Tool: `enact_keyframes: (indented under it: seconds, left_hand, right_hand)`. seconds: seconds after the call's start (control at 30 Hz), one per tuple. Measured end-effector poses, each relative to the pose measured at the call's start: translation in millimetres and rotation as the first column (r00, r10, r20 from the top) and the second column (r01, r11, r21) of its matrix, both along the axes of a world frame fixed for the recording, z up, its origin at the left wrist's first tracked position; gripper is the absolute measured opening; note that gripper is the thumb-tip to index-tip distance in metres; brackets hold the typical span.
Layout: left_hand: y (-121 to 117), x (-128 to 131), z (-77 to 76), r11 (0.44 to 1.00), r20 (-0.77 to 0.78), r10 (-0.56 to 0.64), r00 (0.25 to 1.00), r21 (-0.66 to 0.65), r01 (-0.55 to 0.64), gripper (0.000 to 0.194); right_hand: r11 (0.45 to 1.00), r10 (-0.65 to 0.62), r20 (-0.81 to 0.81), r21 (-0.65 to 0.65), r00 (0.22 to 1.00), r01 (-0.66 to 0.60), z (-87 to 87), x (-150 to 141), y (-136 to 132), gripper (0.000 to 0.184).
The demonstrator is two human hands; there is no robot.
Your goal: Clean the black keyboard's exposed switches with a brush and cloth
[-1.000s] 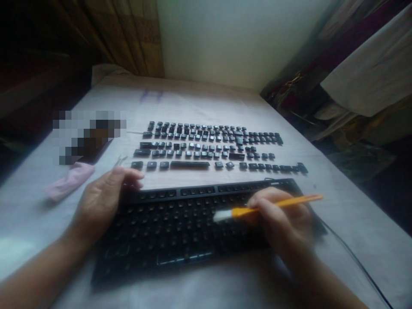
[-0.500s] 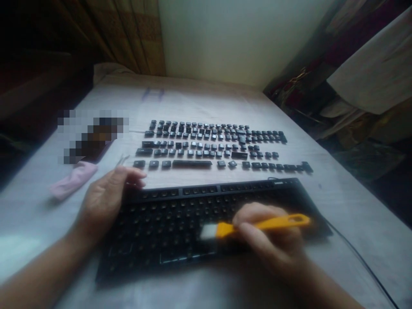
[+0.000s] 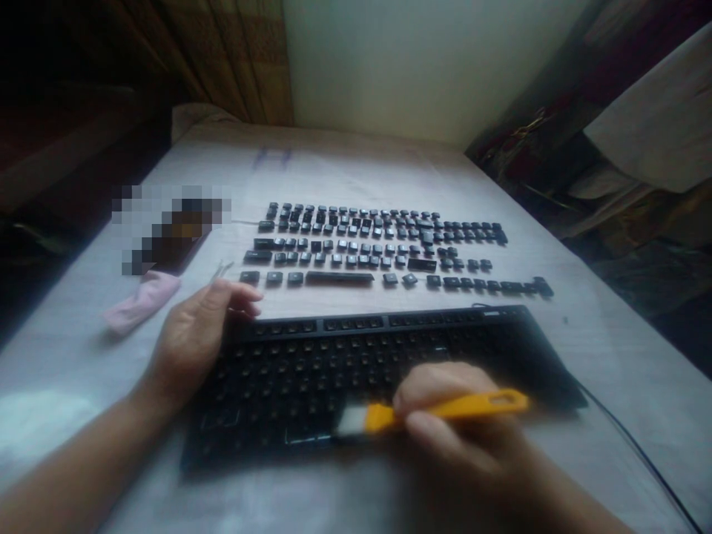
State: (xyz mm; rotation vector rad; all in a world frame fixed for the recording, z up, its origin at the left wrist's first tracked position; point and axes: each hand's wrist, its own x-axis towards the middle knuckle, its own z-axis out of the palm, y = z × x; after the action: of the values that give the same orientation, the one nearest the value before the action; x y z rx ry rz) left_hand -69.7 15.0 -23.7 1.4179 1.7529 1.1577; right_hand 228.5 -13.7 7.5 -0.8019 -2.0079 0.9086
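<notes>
A black keyboard frame point(image 3: 311, 371) with its keycaps removed lies in front of me on a pale cloth. My right hand point(image 3: 461, 437) is closed around an orange-handled brush point(image 3: 478, 405); its white bristles point(image 3: 350, 421) touch the keyboard's near edge. My left hand point(image 3: 192, 337) rests curled over the keyboard's far left corner, gripping it. Several loose black keycaps point(image 3: 378, 245) are laid out in rows beyond the keyboard.
A pink cloth point(image 3: 142, 300) lies at the left, with a blurred-out dark object point(image 3: 167, 230) behind it. A thin metal tool point(image 3: 221, 271) sits by my left fingers. The keyboard's black cable point(image 3: 639, 452) runs off to the right. Clutter and fabric fill the right side.
My right hand has drawn the brush toward me and leftward, from the keyboard's upper middle to its near edge. My left hand stays on the corner.
</notes>
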Motion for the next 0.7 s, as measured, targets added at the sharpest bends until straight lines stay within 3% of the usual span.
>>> enact_keyframes:
  seconds: [0.13,0.3,0.47,0.57,0.7]
  left_hand:
    - [-0.7,-0.1,0.7,1.000,-0.005,-0.006,1.000,-0.004,0.006,0.056]
    - [0.3,0.2,0.7,1.000,0.002,-0.001,1.000,-0.011,0.001,0.058]
    - [0.1,0.0,1.2,1.000,0.017,-0.005,1.000,-0.007,0.005,0.060]
    - [-0.3,-0.3,0.9,1.000,0.024,0.000,1.000,-0.013,0.000,0.057]
    - [-0.1,-0.6,-0.2,1.000,0.028,0.001,1.000,-0.016,-0.001,0.056]
  right_hand:
    - [0.998,-0.063,-0.001,0.012,0.998,0.063,0.8,1.5,1.3,0.017]
    - [0.998,-0.025,0.093,0.063,0.995,0.019,-2.6,-0.8,1.8,0.016]
    - [0.998,0.044,-0.029,-0.036,0.999,-0.045,-4.0,0.3,-1.3,0.014]
    - [0.998,-0.020,-0.112,-0.066,0.994,0.013,-2.6,2.7,-2.8,0.013]
    - [0.996,-0.089,0.000,0.006,0.996,0.089,0.1,1.8,-2.2,0.017]
